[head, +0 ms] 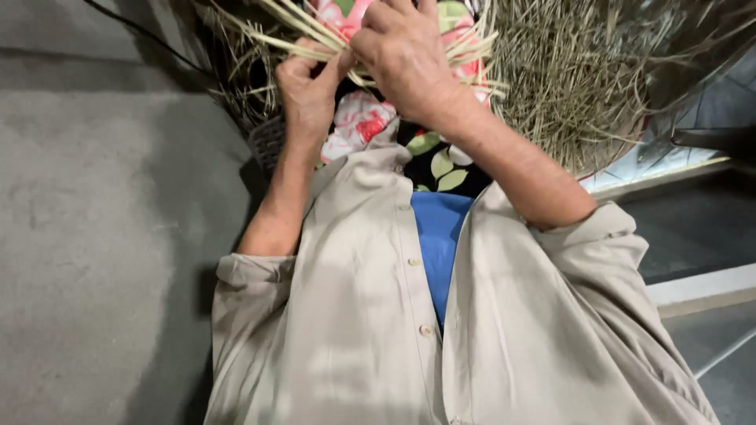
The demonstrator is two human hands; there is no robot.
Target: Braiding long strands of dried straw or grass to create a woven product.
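Both of my hands meet at the top middle, over my lap. My left hand (pixel 307 86) pinches a bundle of pale straw strands (pixel 272 35) that fans out up and to the left. My right hand (pixel 405 55) is closed over the same strands just to the right, knuckles toward the camera. Beneath the hands lies floral cloth (pixel 358 118) in pink, black and green. I wear a beige open shirt (pixel 346 315) over a blue top (pixel 437 236).
A large heap of dry straw (pixel 583 79) fills the upper right. Grey concrete floor (pixel 102 220) spreads to the left. A pale step edge (pixel 701 287) and a dark floor lie at the right. A dark woven object (pixel 266 142) shows beside my left wrist.
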